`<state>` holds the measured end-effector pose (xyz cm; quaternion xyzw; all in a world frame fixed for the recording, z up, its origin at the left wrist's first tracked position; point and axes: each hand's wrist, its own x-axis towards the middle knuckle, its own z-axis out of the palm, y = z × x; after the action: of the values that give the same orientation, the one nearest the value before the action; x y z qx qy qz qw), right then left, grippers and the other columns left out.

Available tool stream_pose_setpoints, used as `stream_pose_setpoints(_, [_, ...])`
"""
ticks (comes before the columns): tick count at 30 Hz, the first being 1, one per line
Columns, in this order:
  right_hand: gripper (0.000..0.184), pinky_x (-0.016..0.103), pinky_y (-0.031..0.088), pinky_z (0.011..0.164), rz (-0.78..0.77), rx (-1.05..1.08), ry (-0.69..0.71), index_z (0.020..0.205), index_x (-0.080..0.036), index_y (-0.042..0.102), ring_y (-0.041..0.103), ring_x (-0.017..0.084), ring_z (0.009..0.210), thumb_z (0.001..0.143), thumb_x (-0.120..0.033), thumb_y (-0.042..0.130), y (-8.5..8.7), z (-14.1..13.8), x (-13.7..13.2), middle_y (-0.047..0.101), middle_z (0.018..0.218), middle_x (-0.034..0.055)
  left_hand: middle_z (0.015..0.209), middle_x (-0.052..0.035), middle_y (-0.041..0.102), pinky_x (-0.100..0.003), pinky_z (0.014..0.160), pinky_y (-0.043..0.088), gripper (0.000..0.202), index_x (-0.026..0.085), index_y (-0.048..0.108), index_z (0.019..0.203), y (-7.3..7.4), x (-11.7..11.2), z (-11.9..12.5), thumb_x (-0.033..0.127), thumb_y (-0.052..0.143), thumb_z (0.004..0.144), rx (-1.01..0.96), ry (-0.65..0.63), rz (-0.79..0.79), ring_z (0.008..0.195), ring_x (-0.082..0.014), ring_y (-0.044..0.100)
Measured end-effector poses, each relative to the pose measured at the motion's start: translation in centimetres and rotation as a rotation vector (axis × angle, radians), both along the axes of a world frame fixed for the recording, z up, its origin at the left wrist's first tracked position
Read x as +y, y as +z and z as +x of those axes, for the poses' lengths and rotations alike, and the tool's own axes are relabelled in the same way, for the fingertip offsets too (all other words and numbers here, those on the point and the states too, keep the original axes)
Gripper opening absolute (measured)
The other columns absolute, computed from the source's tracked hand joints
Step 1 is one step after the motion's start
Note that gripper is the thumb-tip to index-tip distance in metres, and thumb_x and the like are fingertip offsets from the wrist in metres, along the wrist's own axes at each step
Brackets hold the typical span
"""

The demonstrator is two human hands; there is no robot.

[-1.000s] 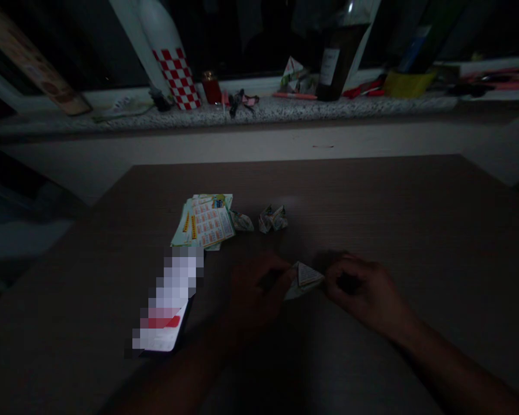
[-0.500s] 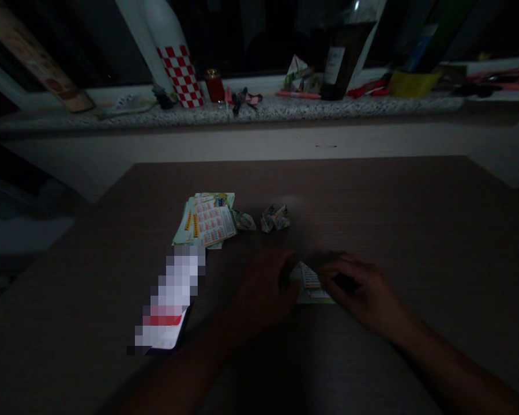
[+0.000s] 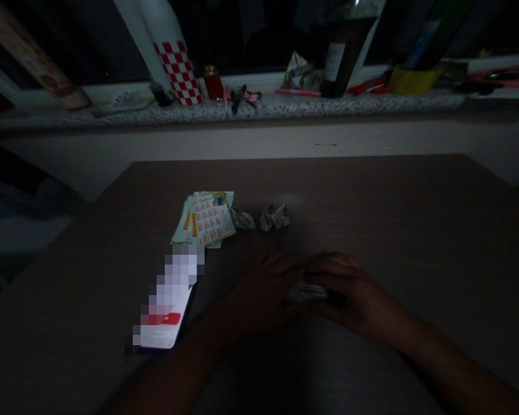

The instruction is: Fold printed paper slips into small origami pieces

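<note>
Brought closer around the paper (image 3: 311,291) since the earlier frame, with left hand (image 3: 262,295) and right hand (image 3: 361,300).
Grasping it with fingers (image 3: 331,267) of both, at the desk (image 3: 372,202), to the right of phone (image 3: 162,335).

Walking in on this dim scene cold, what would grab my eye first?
Probably the glowing phone, brightest thing here, lying on the table left of the person's left hand. Next, the red-and-white checked bottle on the stone sill behind. Then, in the shadows, the left and right hand meet around folded paper.
</note>
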<state>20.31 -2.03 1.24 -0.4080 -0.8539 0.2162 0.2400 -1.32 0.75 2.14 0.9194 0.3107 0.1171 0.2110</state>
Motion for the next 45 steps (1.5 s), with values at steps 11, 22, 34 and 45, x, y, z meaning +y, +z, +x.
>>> stream_pose_setpoints(11, [0.026, 0.045, 0.04, 0.094, -0.015, -0.052, 0.031, 0.106, -0.024, 0.068, 0.058, 0.025, 0.106, 0.08, -0.022, 0.07, 0.4, 0.2, 0.1, 0.068, 0.106, 0.0059, 0.122, -0.0033, 0.061, -0.041, 0.099, 0.036, 0.032, 0.023, 0.062, 0.11, 0.6, 0.4, -1.0, 0.033, 0.069, 0.079, 0.01, -0.04, -0.013, 0.114, -0.0232, 0.051])
stream_pose_setpoints(22, [0.028, 0.044, 0.043, 0.092, 0.019, -0.007, 0.043, 0.107, -0.025, 0.068, 0.059, 0.025, 0.105, 0.079, -0.022, 0.07, 0.2, 0.3, 0.2, 0.069, 0.105, 0.0066, 0.123, -0.0043, 0.061, -0.042, 0.1, 0.035, 0.031, 0.023, 0.061, 0.114, 0.8, 0.3, -1.2, 0.027, 0.064, 0.083, 0.008, -0.05, 0.001, 0.113, -0.0224, 0.052])
stream_pose_setpoints(34, [0.021, 0.042, 0.043, 0.09, 0.029, -0.001, 0.039, 0.102, -0.025, 0.07, 0.061, 0.022, 0.099, 0.084, -0.018, 0.063, 0.2, 0.0, 0.2, 0.069, 0.1, 0.005, 0.111, -0.003, 0.065, -0.04, 0.095, 0.037, 0.016, 0.02, 0.066, 0.096, 1.4, 0.2, -1.2, 0.023, 0.051, 0.091, 0.059, -0.039, 0.011, 0.103, -0.0202, 0.055])
stream_pose_setpoints(45, [0.014, 0.042, 0.042, 0.09, 0.047, -0.004, 0.015, 0.098, -0.023, 0.069, 0.061, 0.022, 0.099, 0.086, -0.02, 0.062, -0.1, -0.1, 0.2, 0.07, 0.098, 0.0046, 0.088, -0.0034, 0.064, -0.036, 0.083, 0.041, 0.016, 0.017, 0.065, 0.084, 1.5, -0.1, -2.1, 0.02, 0.051, 0.092, 0.195, -0.064, 0.158, 0.087, -0.019, 0.056])
